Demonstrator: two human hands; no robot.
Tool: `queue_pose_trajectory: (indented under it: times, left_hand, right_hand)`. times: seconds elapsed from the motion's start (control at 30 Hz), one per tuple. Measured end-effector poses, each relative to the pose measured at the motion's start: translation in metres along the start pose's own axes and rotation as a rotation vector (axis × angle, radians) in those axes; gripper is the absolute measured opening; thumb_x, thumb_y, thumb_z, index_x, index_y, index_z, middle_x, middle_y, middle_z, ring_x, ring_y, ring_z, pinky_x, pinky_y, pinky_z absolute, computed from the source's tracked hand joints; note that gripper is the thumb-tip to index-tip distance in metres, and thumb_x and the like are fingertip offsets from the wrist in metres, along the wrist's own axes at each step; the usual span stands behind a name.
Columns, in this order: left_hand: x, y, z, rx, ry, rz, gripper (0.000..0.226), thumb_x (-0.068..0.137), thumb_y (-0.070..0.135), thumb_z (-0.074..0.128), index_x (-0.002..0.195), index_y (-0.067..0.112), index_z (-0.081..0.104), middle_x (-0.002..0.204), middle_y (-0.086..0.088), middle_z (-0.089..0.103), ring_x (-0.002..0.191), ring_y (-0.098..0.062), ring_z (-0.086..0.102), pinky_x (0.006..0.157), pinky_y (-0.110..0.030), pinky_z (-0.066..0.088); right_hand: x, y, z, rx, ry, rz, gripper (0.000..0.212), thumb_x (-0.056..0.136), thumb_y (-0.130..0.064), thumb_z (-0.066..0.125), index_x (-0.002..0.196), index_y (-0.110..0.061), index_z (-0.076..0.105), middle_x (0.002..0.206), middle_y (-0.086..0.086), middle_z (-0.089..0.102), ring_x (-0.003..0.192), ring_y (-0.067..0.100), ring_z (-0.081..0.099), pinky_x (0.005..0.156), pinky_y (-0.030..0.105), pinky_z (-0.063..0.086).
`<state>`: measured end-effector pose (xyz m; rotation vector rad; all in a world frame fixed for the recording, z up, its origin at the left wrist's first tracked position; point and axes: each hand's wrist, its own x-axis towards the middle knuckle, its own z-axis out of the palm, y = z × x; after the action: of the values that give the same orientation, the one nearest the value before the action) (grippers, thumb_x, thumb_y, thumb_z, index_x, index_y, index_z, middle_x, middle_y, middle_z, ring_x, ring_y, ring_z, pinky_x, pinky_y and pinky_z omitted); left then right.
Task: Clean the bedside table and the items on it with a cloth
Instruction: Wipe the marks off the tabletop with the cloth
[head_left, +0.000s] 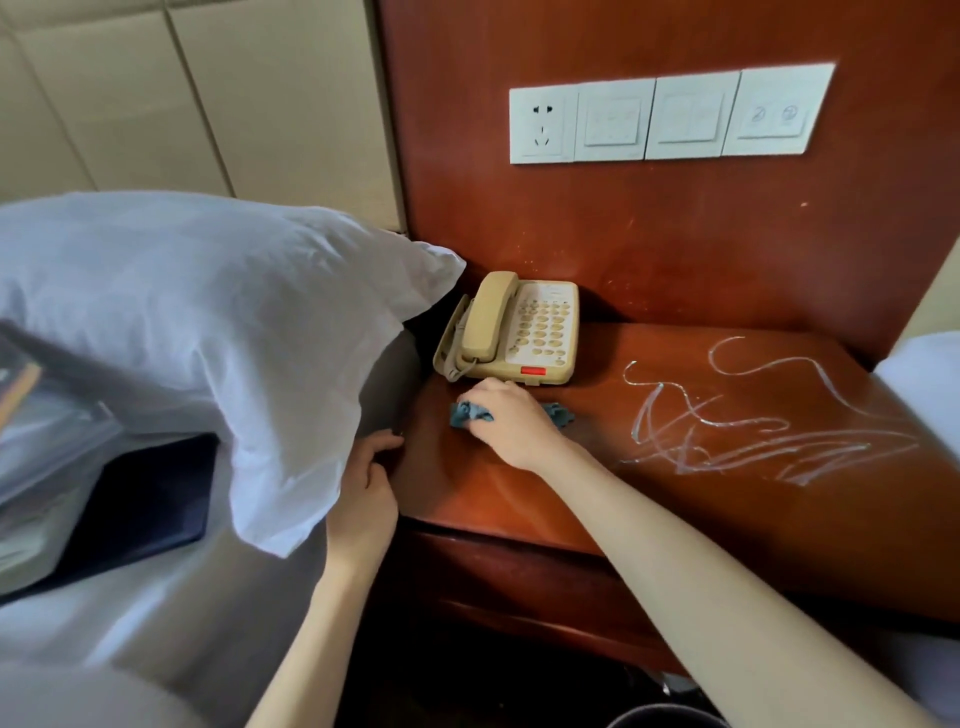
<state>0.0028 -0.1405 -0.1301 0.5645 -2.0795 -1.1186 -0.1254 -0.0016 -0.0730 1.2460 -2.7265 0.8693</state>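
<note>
My right fingers (485, 399) curl round the crumpled blue-grey cloth (467, 413), bunched on the reddish wooden desk (519, 499) just before the beige telephone (519, 327). My left fingers (382, 442) rest loosely straight on the desk's left edge.

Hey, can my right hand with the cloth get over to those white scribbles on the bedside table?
Probably yes. The right hand holds the crumpled blue-grey cloth on the reddish wooden bedside table; only bare wood lies between it and the white scribbled marks.
</note>
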Motion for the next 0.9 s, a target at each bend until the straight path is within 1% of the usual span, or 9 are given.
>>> queue_pose_trajectory:
  times: [0.13, 0.23, 0.33, 0.43, 0.57, 0.6, 0.7, 0.83, 0.9]
  left_hand:
    - [-0.001, 0.004, 0.003, -0.027, 0.081, -0.071, 0.040, 0.091, -0.002, 0.035, 0.116, 0.017, 0.060, 0.113, 0.007, 0.057, 0.108, -0.008, 0.051, 0.103, -0.028, 0.036]
    - [-0.003, 0.008, 0.005, -0.061, 0.139, -0.125, 0.037, 0.093, -0.003, 0.034, 0.116, 0.010, 0.059, 0.112, 0.003, 0.057, 0.108, -0.012, 0.050, 0.106, -0.030, 0.034]
    - [-0.007, 0.010, 0.005, -0.062, 0.191, -0.142, 0.035, 0.093, -0.003, 0.033, 0.109, 0.009, 0.062, 0.109, 0.003, 0.057, 0.106, -0.012, 0.049, 0.105, -0.025, 0.030]
    - [-0.009, 0.013, 0.005, -0.076, 0.219, -0.141, 0.035, 0.094, -0.004, 0.034, 0.107, 0.007, 0.064, 0.108, 0.005, 0.057, 0.105, -0.009, 0.048, 0.104, -0.021, 0.026]
    - [-0.011, 0.015, 0.004, -0.101, 0.206, -0.134, 0.034, 0.094, -0.007, 0.035, 0.109, 0.001, 0.065, 0.108, 0.003, 0.058, 0.103, -0.008, 0.048, 0.094, -0.003, 0.022]
    - [-0.011, 0.015, 0.004, -0.107, 0.207, -0.136, 0.034, 0.094, -0.007, 0.035, 0.110, 0.001, 0.064, 0.109, 0.001, 0.059, 0.103, -0.007, 0.048, 0.093, -0.002, 0.022]
    - [-0.012, 0.014, 0.005, -0.108, 0.217, -0.127, 0.035, 0.095, -0.006, 0.036, 0.115, 0.002, 0.063, 0.117, -0.004, 0.061, 0.108, -0.008, 0.049, 0.099, -0.011, 0.025]
    - [-0.012, 0.016, 0.007, -0.062, 0.241, -0.137, 0.037, 0.094, -0.008, 0.036, 0.126, -0.003, 0.055, 0.129, -0.017, 0.057, 0.123, -0.027, 0.049, 0.111, -0.031, 0.029]
    - [-0.013, 0.015, 0.007, -0.019, 0.211, -0.171, 0.041, 0.094, -0.006, 0.035, 0.132, 0.000, 0.050, 0.132, -0.020, 0.054, 0.126, -0.033, 0.047, 0.112, -0.040, 0.031]
  right_hand:
    - [-0.017, -0.007, 0.004, -0.026, -0.014, -0.066, 0.039, 0.091, -0.016, 0.053, 0.130, -0.015, 0.057, 0.134, 0.007, 0.055, 0.120, 0.028, 0.050, 0.102, 0.040, 0.040]
    - [-0.031, -0.019, 0.007, 0.027, -0.085, -0.166, 0.038, 0.090, -0.017, 0.055, 0.127, -0.016, 0.059, 0.132, 0.007, 0.058, 0.121, 0.026, 0.052, 0.105, 0.039, 0.039]
    - [-0.037, -0.029, 0.010, 0.073, -0.161, -0.241, 0.034, 0.089, -0.018, 0.057, 0.123, -0.016, 0.062, 0.126, 0.006, 0.062, 0.117, 0.022, 0.055, 0.102, 0.037, 0.042]
    - [-0.025, -0.031, 0.011, 0.095, -0.189, -0.225, 0.032, 0.089, -0.016, 0.056, 0.120, -0.017, 0.063, 0.123, 0.005, 0.064, 0.113, 0.023, 0.057, 0.099, 0.040, 0.044]
    - [0.006, -0.034, 0.019, 0.015, -0.062, -0.117, 0.038, 0.092, -0.015, 0.054, 0.130, -0.017, 0.056, 0.130, 0.010, 0.060, 0.120, 0.030, 0.053, 0.100, 0.041, 0.044]
    - [0.013, -0.036, 0.022, 0.001, -0.044, -0.096, 0.039, 0.093, -0.015, 0.054, 0.131, -0.016, 0.055, 0.130, 0.012, 0.059, 0.120, 0.032, 0.053, 0.099, 0.041, 0.044]
    - [0.030, -0.042, 0.028, -0.002, -0.063, -0.089, 0.039, 0.093, -0.016, 0.054, 0.132, -0.016, 0.054, 0.130, 0.015, 0.059, 0.119, 0.034, 0.054, 0.099, 0.042, 0.044]
    - [0.029, -0.047, 0.031, -0.044, -0.125, -0.140, 0.039, 0.092, -0.016, 0.054, 0.130, -0.017, 0.056, 0.131, 0.015, 0.058, 0.117, 0.036, 0.054, 0.097, 0.042, 0.045]
    - [0.023, -0.047, 0.033, -0.035, -0.147, -0.172, 0.040, 0.091, -0.016, 0.054, 0.131, -0.016, 0.055, 0.132, 0.015, 0.057, 0.119, 0.036, 0.052, 0.099, 0.043, 0.044]
